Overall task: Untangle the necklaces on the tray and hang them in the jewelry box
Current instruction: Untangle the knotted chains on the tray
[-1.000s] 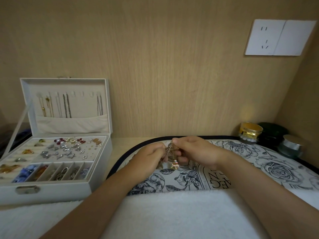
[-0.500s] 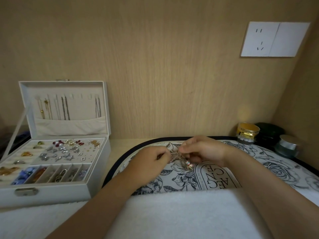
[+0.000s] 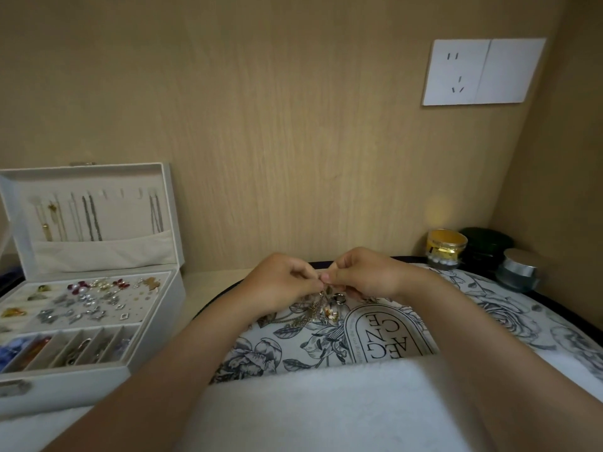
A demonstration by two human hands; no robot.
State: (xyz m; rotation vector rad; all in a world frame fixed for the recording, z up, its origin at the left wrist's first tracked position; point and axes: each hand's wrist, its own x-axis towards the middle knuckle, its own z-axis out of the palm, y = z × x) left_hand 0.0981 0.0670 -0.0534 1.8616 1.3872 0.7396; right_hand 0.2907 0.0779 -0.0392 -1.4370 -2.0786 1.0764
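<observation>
Three jars | floral tray, necklaces | wooden wall | white socket

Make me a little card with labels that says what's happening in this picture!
Place: a wooden nook with a wall socket
Left hand: pinches the tangled necklaces
Right hand: pinches the same tangle from the other side
Tangle: held at the top, chains hanging down to the flowery tray
Jewelry box: open, left of the tray
Hung chains: several in the lid; a few hooks look free
Jars: three, beyond the tray's right end
Towel: white, nearest the person
</observation>
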